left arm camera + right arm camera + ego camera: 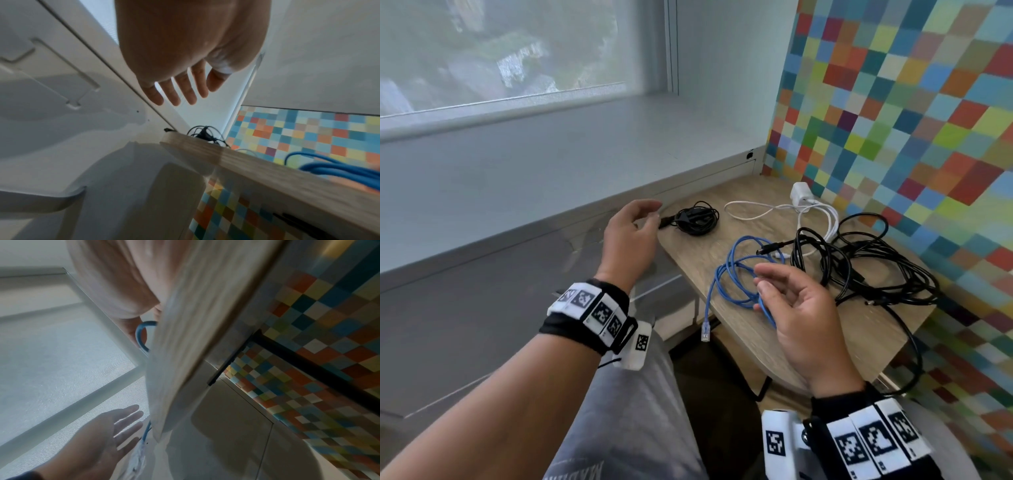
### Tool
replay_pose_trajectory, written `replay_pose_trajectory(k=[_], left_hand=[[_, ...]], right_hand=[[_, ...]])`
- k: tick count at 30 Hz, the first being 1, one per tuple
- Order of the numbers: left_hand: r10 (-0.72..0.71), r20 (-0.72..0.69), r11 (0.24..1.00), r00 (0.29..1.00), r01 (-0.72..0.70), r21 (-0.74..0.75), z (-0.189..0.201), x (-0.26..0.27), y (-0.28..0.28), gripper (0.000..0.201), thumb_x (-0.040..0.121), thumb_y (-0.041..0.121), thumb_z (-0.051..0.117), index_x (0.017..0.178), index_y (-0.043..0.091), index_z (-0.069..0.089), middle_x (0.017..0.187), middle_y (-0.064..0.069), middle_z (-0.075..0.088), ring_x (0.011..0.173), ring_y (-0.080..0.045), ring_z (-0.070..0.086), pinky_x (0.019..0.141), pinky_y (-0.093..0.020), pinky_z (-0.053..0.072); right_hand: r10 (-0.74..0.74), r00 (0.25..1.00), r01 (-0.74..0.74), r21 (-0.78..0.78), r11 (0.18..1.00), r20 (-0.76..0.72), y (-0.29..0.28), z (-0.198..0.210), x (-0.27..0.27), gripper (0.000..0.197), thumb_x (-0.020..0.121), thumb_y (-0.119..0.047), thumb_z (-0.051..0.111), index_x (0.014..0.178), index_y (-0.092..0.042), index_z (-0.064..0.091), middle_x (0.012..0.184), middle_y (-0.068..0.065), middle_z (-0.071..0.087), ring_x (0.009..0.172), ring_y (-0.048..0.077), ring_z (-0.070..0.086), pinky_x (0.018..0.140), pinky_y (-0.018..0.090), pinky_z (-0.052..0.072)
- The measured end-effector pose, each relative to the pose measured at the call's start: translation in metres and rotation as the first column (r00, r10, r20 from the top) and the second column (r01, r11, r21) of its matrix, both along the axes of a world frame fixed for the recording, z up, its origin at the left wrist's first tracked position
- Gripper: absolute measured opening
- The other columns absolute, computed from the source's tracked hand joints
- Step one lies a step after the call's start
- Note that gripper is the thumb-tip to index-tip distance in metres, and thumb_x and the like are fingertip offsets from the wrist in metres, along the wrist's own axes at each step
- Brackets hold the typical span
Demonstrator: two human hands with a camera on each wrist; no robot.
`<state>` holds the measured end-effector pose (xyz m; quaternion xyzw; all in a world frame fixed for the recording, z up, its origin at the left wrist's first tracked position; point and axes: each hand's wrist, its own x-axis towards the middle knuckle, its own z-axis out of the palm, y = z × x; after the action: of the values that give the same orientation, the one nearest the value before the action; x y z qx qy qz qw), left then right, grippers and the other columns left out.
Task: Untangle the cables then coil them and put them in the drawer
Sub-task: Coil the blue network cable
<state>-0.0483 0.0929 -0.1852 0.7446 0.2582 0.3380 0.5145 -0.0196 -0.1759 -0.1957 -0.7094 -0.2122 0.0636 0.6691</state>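
Pinching a loop of the blue cable (736, 274) between thumb and fingers, the right hand (796, 315) hovers over the near edge of the table (825, 329), the cable's clear plug hanging off that edge. Farther out, the left hand (630, 236) hangs loosely spread, holding nothing, just beside the coiled black cable (697, 217). Behind lie a tangled black cable (859, 267) and a white charger (803, 197) by the chequered wall.
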Motion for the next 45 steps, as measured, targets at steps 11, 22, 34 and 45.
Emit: replay_pose_trajectory(k=[11, 22, 34, 45], left_hand=[[-0.292, -0.112, 0.951, 0.950, 0.301, 0.069, -0.001, -0.019, -0.083, 0.013, 0.096, 0.026, 0.067, 0.106, 0.032, 0.073, 0.108, 0.013, 0.067, 0.088, 0.000, 0.066, 0.075, -0.018, 0.055], [-0.315, -0.332, 0.938, 0.889, 0.344, 0.031, -0.001, -0.006, -0.100, 0.072, 0.079, 0.074, 0.064, 0.140, 0.041, 0.047, 0.117, 0.018, 0.062, 0.102, -0.003, 0.065, 0.092, -0.036, 0.058], [-0.060, 0.024, 0.982, 0.998, 0.063, -0.179, -0.012, -0.019, -0.086, 0.021, 0.092, 0.010, 0.065, 0.104, 0.025, 0.074, 0.087, -0.001, 0.069, 0.064, -0.005, 0.060, 0.065, -0.033, 0.056], [0.148, 0.237, 0.933, 0.960, -0.056, -0.357, -0.006, -0.039, -0.076, 0.023, 0.094, 0.004, 0.060, 0.111, 0.018, 0.067, 0.092, -0.007, 0.061, 0.065, -0.012, 0.059, 0.062, -0.033, 0.052]], right_hand=[[-0.073, 0.997, 0.073, 0.089, 0.993, -0.002, 0.000, 0.006, -0.006, 0.032, 0.101, 0.002, 0.058, 0.106, -0.024, 0.077, 0.112, -0.007, 0.076, 0.109, 0.014, 0.070, 0.086, 0.047, 0.064], [-0.277, 0.957, 0.275, 0.039, 0.961, 0.090, -0.001, 0.004, -0.013, 0.028, 0.101, -0.004, 0.059, 0.105, -0.027, 0.075, 0.103, -0.007, 0.074, 0.089, 0.012, 0.070, 0.082, 0.046, 0.062], [-0.218, 0.976, 0.219, 0.044, 0.975, -0.027, -0.002, 0.013, -0.007, 0.027, 0.105, -0.013, 0.055, 0.129, -0.019, 0.067, 0.125, -0.011, 0.069, 0.118, -0.001, 0.064, 0.104, 0.023, 0.052], [-0.163, 0.985, 0.161, -0.048, 0.986, -0.048, -0.001, 0.011, -0.004, 0.024, 0.103, -0.018, 0.059, 0.123, -0.026, 0.069, 0.120, -0.015, 0.068, 0.116, 0.000, 0.063, 0.100, 0.023, 0.051]])
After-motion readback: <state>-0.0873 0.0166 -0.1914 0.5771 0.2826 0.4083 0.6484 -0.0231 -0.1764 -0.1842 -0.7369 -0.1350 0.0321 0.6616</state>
